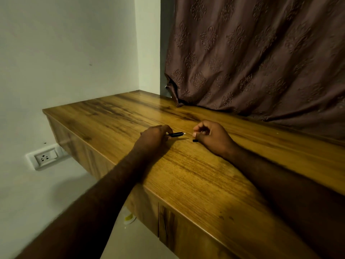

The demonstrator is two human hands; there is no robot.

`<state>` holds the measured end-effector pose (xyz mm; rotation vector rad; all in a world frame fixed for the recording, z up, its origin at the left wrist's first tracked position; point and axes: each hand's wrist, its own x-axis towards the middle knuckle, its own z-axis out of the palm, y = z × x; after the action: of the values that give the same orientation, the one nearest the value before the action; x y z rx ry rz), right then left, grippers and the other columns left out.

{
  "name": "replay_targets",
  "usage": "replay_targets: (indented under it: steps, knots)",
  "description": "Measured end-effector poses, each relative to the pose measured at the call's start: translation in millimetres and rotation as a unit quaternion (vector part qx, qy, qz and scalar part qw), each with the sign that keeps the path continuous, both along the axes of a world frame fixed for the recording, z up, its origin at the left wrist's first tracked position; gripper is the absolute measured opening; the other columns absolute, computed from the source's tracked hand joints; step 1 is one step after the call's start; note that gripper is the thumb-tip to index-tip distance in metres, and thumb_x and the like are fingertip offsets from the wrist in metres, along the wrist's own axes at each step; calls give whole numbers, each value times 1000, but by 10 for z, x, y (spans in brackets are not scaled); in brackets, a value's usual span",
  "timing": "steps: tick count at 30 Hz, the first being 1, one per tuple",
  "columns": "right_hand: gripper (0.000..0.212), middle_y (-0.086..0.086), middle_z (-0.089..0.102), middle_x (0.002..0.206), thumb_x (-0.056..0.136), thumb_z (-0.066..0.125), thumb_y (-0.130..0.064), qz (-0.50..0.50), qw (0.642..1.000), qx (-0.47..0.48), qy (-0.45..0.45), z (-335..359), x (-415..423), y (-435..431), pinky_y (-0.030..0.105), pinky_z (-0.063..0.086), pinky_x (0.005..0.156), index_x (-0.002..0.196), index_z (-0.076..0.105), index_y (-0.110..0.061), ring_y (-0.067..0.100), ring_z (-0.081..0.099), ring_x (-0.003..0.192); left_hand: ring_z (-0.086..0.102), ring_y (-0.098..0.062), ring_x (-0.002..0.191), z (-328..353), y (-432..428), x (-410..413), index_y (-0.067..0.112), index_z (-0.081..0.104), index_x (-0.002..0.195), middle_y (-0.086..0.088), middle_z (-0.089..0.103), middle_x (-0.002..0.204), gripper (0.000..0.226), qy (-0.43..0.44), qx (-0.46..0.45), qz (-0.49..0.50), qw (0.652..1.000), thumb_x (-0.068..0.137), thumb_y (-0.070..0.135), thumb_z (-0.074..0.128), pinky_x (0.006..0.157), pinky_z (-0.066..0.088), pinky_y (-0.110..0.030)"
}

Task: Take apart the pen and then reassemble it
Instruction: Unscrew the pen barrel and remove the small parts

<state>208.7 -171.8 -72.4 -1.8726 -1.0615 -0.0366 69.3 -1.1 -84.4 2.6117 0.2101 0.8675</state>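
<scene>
While the left hand point(155, 136) pinches the pen point(175, 134) low over the desk point(196, 176), pale tip pointing right, the right hand point(211, 136) is curled just beside it; whether it grips anything I cannot tell. A small black piece point(195, 140) lies on the wood touching or just beside that hand. Judging by this, the pen is apart, and the next move calls for fitting pieces back. Open desk lies all round; the near edge is well clear, the curtain point(261, 57) far behind.
</scene>
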Motion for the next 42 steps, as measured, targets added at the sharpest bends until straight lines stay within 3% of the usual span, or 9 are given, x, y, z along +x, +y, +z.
replay_targets:
  steps: [6,10,16,22,26,29,33,36,42]
  knots:
    - [29,-2,60,104,81,72,-19,13,990,-36,-139,0,-49,-12,27,46,80,110,67,-20,13,56,94,64,-25,76,22,-37,-21,17,67,100,-8,70,91,37,6,-6,-15,1000,78,39,47,66,52,-37]
    - [25,0,63,102,80,72,-21,16,973,-59,-223,2,-95,-7,34,47,81,105,68,-18,16,56,95,63,-23,75,12,-50,-30,18,65,101,-7,69,90,19,3,22,-13,1000,84,21,59,64,50,-33]
    - [8,-3,63,88,87,62,-16,27,966,-32,-254,10,-113,5,35,48,70,93,66,-16,16,56,83,61,-19,71,3,-42,-15,20,64,103,-4,68,88,21,8,23,-24,999,85,30,56,61,50,-33]
    - [6,-10,54,85,88,59,-15,31,963,-29,-264,7,-112,23,25,36,68,92,64,-17,10,50,79,64,-19,70,-9,-38,-5,21,65,101,-4,70,85,17,-6,20,-23,1000,87,29,61,60,53,-35]
    - [5,-9,54,85,88,58,-17,33,966,-22,-254,4,-120,25,28,40,66,91,61,-19,11,51,78,59,-14,65,3,-59,-15,21,64,98,3,65,79,15,-10,15,-20,1000,87,32,62,55,45,-27]
    - [5,-5,56,86,88,58,-15,30,976,-14,-216,8,-112,11,28,44,63,89,59,-20,12,55,76,59,-16,64,11,-71,-28,18,63,97,1,65,79,17,-17,6,-17,1000,87,31,60,55,48,-30]
    - [6,-7,58,86,88,59,-13,-19,985,21,-171,19,-32,-8,8,34,61,86,59,-18,-2,51,75,62,-18,65,-9,-65,-26,19,62,97,-1,69,82,21,-24,3,2,1000,86,36,59,57,53,-35]
    - [8,-3,62,88,86,61,-12,-54,992,40,-104,-2,56,-5,15,39,62,80,62,-18,9,56,75,65,-20,76,-6,-51,-10,19,63,99,-4,69,90,21,-5,-2,16,1000,85,35,62,65,54,-36]
    - [7,-11,58,73,81,68,-14,-114,987,-85,-75,-10,177,-24,18,36,70,78,74,-13,5,56,72,61,-27,85,-11,6,6,14,70,100,-9,64,95,19,5,38,33,999,84,22,64,73,52,-39]
